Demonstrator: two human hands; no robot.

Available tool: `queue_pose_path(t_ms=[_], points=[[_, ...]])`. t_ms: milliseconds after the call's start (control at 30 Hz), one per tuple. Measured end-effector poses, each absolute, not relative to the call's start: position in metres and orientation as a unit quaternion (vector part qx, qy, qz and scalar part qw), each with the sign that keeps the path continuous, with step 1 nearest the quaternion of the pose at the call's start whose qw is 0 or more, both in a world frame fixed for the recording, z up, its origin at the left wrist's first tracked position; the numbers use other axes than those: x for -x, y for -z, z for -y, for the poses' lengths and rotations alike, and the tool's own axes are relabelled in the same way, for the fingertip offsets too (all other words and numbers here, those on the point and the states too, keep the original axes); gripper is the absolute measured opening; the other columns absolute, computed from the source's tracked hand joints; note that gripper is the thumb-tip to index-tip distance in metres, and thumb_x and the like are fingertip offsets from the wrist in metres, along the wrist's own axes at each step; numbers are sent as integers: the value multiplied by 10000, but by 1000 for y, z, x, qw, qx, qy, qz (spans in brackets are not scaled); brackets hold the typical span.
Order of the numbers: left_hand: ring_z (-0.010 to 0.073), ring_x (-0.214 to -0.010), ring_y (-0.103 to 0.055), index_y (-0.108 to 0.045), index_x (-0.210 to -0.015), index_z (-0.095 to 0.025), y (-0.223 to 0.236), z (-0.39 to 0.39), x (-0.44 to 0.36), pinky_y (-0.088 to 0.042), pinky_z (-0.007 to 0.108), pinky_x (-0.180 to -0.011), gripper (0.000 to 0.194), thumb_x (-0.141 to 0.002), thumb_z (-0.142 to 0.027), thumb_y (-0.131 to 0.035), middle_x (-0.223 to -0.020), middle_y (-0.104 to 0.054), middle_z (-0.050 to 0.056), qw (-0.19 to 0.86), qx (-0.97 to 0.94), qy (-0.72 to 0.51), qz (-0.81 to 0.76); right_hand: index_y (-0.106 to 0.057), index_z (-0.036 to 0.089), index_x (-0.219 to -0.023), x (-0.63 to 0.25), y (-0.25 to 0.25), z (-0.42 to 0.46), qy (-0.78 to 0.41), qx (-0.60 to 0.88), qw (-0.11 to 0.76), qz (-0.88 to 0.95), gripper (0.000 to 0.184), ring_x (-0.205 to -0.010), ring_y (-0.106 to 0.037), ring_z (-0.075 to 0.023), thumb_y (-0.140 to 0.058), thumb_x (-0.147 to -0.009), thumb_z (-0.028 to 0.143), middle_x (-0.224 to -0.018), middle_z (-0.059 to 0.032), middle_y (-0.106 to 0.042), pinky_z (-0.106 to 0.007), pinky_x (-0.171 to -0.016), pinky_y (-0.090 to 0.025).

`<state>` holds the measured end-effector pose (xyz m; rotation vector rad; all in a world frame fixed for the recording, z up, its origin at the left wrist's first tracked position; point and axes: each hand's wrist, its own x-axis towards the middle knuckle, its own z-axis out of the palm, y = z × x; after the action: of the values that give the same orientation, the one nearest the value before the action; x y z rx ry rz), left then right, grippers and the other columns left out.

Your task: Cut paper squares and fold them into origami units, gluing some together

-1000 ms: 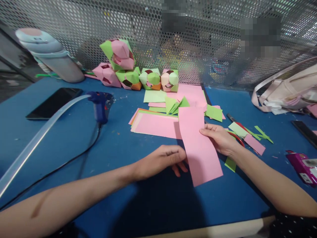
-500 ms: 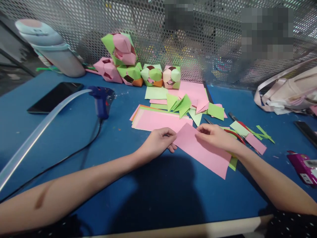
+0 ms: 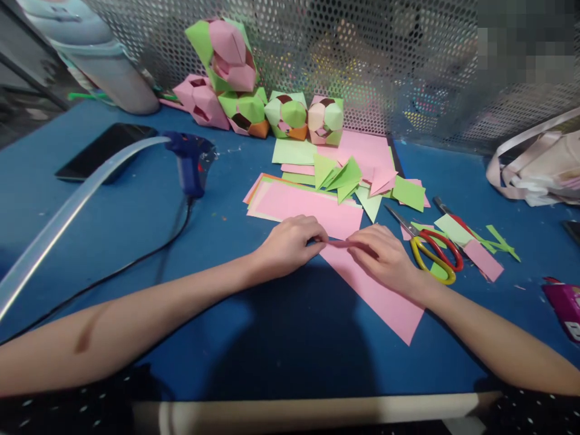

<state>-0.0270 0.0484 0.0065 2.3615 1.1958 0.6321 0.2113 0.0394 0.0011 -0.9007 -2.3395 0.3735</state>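
A long strip of pink paper (image 3: 389, 308) slants across the blue table in front of me, its upper end between my two hands. My left hand (image 3: 294, 244) pinches one corner of that end. Opposite it, my right hand (image 3: 383, 254) pinches the other side, and the edge between the fingers is bent up. Just beyond my hands lies a stack of pink, cream, green and orange paper strips (image 3: 303, 205). Scissors with red and yellow handles (image 3: 437, 248) rest to the right of my right hand.
Folded paper modules (image 3: 339, 178) and cut scraps (image 3: 484, 260) lie behind and right. Paper balls (image 3: 240, 115) stand along the perforated metal screen. On the left are a blue glue gun (image 3: 190, 169) with its cord, a dark tablet (image 3: 106, 151) and a bottle (image 3: 118, 72).
My hands have bent the pink strip's upper end, which lay flat before. The strip's lower end has shifted, and the scissors show more fully. The whole view has tilted down.
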Motion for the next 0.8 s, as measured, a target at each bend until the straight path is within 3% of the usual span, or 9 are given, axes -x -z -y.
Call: queue_pose_path(t_ms=[167,300,467,800], points=[[176,-857,-569,-700,-870,-190,-11,-57,35,-419,289,-811,134,-816,-175,-578,-854,-650,43,256,-859,-203,-395,-617,214,-1072,-216,3,-40,-115,250,316,908,252,-1016,-639,-209,-542,-864,93,-1062,-78,-706,-413,-864,-503],[164,-817,-559,-719,-838,-187,-15,-63,40,-420,275,-783,125,-800,-192,-601,-816,-629,41,294,-854,-187,-385,-626,202,-1066,-219,7,-40,-119,193,272,935,253,-1116,-613,-226,-525,-861,94,-1171,-112,-670,-438,-898,-522],[156,-817,-555,-726,-837,-195,-14,-64,42,-413,260,-777,132,-803,-183,-599,-821,-612,35,317,-850,-188,-376,-602,218,-1169,-222,6,-39,-102,175,249,947,324,-1132,-607,-235,-558,-867,107,-1187,-102,-669,-446,-892,-530],[141,-794,-556,-747,-793,-203,-17,-65,43,-407,241,-770,144,-772,-125,-628,-782,-580,17,356,-837,-202,-364,-609,205,-1149,-224,3,-38,-51,151,209,965,301,-1179,-576,-242,-558,-869,107,-1216,-94,-661,-463,-916,-499]])
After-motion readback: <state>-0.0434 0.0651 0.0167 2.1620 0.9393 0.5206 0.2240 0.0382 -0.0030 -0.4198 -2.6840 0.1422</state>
